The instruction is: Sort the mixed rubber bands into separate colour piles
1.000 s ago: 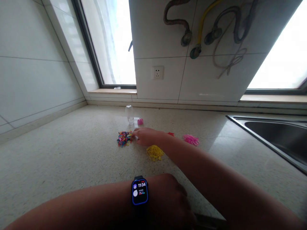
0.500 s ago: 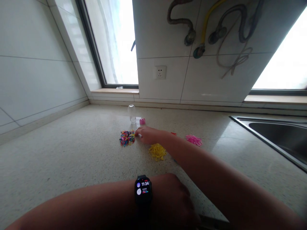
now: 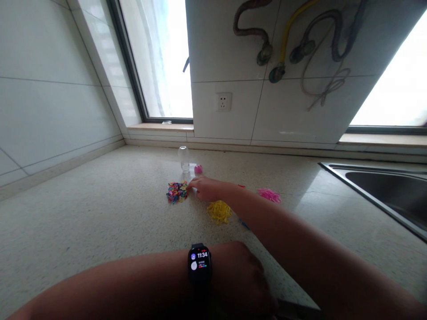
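My right hand reaches over the counter. Its fingertips are drawn together at the right edge of a mixed-colour pile of small rubber bands; whatever lies between them is too small to make out. Just below this hand is a yellow pile of bands. Beyond the forearm lies a pink pile. Bits of red and blue bands show beside the arm, partly hidden. My left hand, a watch on its wrist, is curled into a fist near the counter's front edge, its inside hidden.
Behind the mixed pile stands a clear, empty-looking jar, with a small pink lid-like piece to its right. A metal sink is set into the counter at the right. The tiled wall with a socket closes off the back.
The fingertips of my right hand have shifted slightly left against the mixed pile. More of the blue bands shows beside the right forearm. My left hand stays in place.
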Available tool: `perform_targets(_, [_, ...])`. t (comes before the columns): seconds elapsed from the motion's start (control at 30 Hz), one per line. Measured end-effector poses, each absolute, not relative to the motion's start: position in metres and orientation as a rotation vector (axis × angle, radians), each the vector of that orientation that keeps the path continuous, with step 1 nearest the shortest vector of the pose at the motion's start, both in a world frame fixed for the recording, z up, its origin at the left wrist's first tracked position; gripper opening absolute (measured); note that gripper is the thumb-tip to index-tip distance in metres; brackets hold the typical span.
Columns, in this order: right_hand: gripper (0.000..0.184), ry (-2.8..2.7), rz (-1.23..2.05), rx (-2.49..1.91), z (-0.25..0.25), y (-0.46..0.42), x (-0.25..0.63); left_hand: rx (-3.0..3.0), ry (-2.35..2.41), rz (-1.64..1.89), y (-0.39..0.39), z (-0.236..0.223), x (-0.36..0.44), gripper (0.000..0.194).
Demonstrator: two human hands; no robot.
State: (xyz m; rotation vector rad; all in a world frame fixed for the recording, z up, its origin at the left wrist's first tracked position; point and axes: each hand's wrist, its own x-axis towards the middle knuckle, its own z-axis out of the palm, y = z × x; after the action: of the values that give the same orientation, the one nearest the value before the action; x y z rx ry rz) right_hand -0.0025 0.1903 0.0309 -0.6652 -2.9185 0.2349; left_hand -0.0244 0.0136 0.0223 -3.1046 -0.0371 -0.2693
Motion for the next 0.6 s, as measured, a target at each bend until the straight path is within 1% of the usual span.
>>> perform_targets(0.13, [0.043, -2.898, 0.269, -0.638, 0.027, 0.191, -0.003, -3.119, -0.057, -0.207, 0.014, 0.025, -0.024, 0.023])
perform_targets(0.47, [0.048, -2.836, 0.325, -0.500, 0.026, 0.193, 0.006, -3.139, -0.060, -0.177, 0.016, 0.022, -0.024, 0.024])
perform_targets(0.6, [0.046, -2.788, 0.325, -0.519, 0.034, 0.189, 0.027, -3.139, -0.070, -0.166, 0.015, 0.025, -0.024, 0.023])
